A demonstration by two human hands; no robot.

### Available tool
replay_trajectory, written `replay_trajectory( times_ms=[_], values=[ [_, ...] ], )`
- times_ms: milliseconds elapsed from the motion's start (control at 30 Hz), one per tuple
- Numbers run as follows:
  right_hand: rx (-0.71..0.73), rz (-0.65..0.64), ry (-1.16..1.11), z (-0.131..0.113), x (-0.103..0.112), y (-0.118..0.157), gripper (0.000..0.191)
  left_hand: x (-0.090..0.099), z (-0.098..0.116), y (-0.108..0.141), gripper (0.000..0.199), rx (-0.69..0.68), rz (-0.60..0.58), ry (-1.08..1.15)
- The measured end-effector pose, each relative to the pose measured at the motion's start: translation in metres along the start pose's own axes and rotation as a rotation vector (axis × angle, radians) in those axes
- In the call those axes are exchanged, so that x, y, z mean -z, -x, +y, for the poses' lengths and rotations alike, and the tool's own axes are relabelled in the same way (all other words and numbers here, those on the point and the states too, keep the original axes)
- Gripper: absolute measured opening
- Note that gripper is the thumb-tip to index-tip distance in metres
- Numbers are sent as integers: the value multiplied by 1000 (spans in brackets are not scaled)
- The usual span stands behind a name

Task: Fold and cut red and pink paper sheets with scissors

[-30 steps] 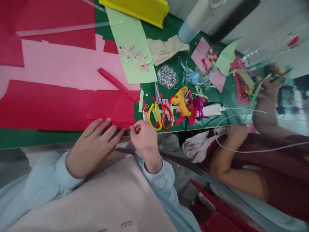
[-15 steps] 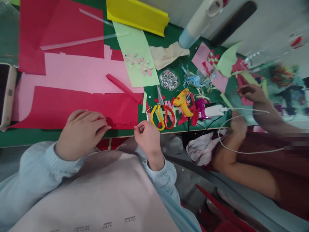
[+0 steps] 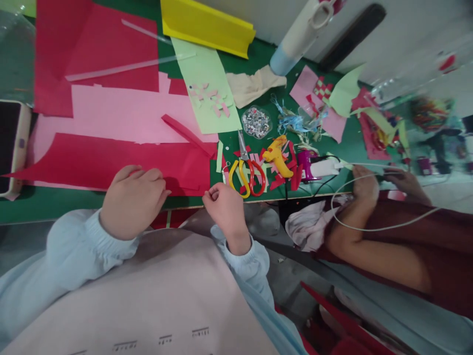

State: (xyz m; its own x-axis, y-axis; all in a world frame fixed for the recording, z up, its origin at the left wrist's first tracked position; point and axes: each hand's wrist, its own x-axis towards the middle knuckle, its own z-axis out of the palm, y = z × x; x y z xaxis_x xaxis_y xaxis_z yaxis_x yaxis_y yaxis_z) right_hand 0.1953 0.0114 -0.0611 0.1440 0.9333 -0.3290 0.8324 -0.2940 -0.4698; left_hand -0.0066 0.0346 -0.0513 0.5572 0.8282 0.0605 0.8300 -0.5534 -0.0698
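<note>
A large sheet of red paper (image 3: 121,155) lies along the table's front edge, with a narrow fold at its near right. My left hand (image 3: 135,202) bends over the near edge of this sheet, fingers closed together and the thumb side low against the paper. My right hand (image 3: 225,209) pinches at the near right corner of the sheet, thumb against curled fingers. What lies under the left fingers is hidden. A folded red paper strip (image 3: 188,135) lies across the sheet and the pink paper (image 3: 129,111). Scissors (image 3: 246,170) with yellow and red handles rest just right of my right hand.
Paper scraps, a yellow glue gun (image 3: 278,157) and a dish of beads (image 3: 256,122) lie to the right. A phone (image 3: 18,148) is at the left edge. Light green paper (image 3: 207,88) lies behind. A co-worker's hand (image 3: 365,183) is near a white cord.
My left hand has shifted slightly right and its fingers have curled in more. My right hand stays nearly still. The co-worker's far hand has come down towards the table's front edge.
</note>
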Motion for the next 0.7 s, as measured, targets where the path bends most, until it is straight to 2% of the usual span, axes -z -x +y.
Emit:
replay_trajectory(
  times_ms=[100, 267, 433, 567, 700],
  values=[
    [40, 8, 25, -2, -1, 0, 17, -1, 0, 1, 31, -12, -28, -2],
    [95, 38, 54, -2, -8, -2, 34, -1, -1, 2, 31, -5, -37, -1],
    [80, 22, 99, -2, -8, -4, 40, -2, 1, 3, 33, 12, 24, 4],
    [68, -16, 142, -5, -5, -4, 44, -2, 2, 3, 34, 21, 81, 100],
    [66, -34, 159, -7, -4, -5, 44, -2, 2, 3, 34, 31, 86, 110]
  ],
)
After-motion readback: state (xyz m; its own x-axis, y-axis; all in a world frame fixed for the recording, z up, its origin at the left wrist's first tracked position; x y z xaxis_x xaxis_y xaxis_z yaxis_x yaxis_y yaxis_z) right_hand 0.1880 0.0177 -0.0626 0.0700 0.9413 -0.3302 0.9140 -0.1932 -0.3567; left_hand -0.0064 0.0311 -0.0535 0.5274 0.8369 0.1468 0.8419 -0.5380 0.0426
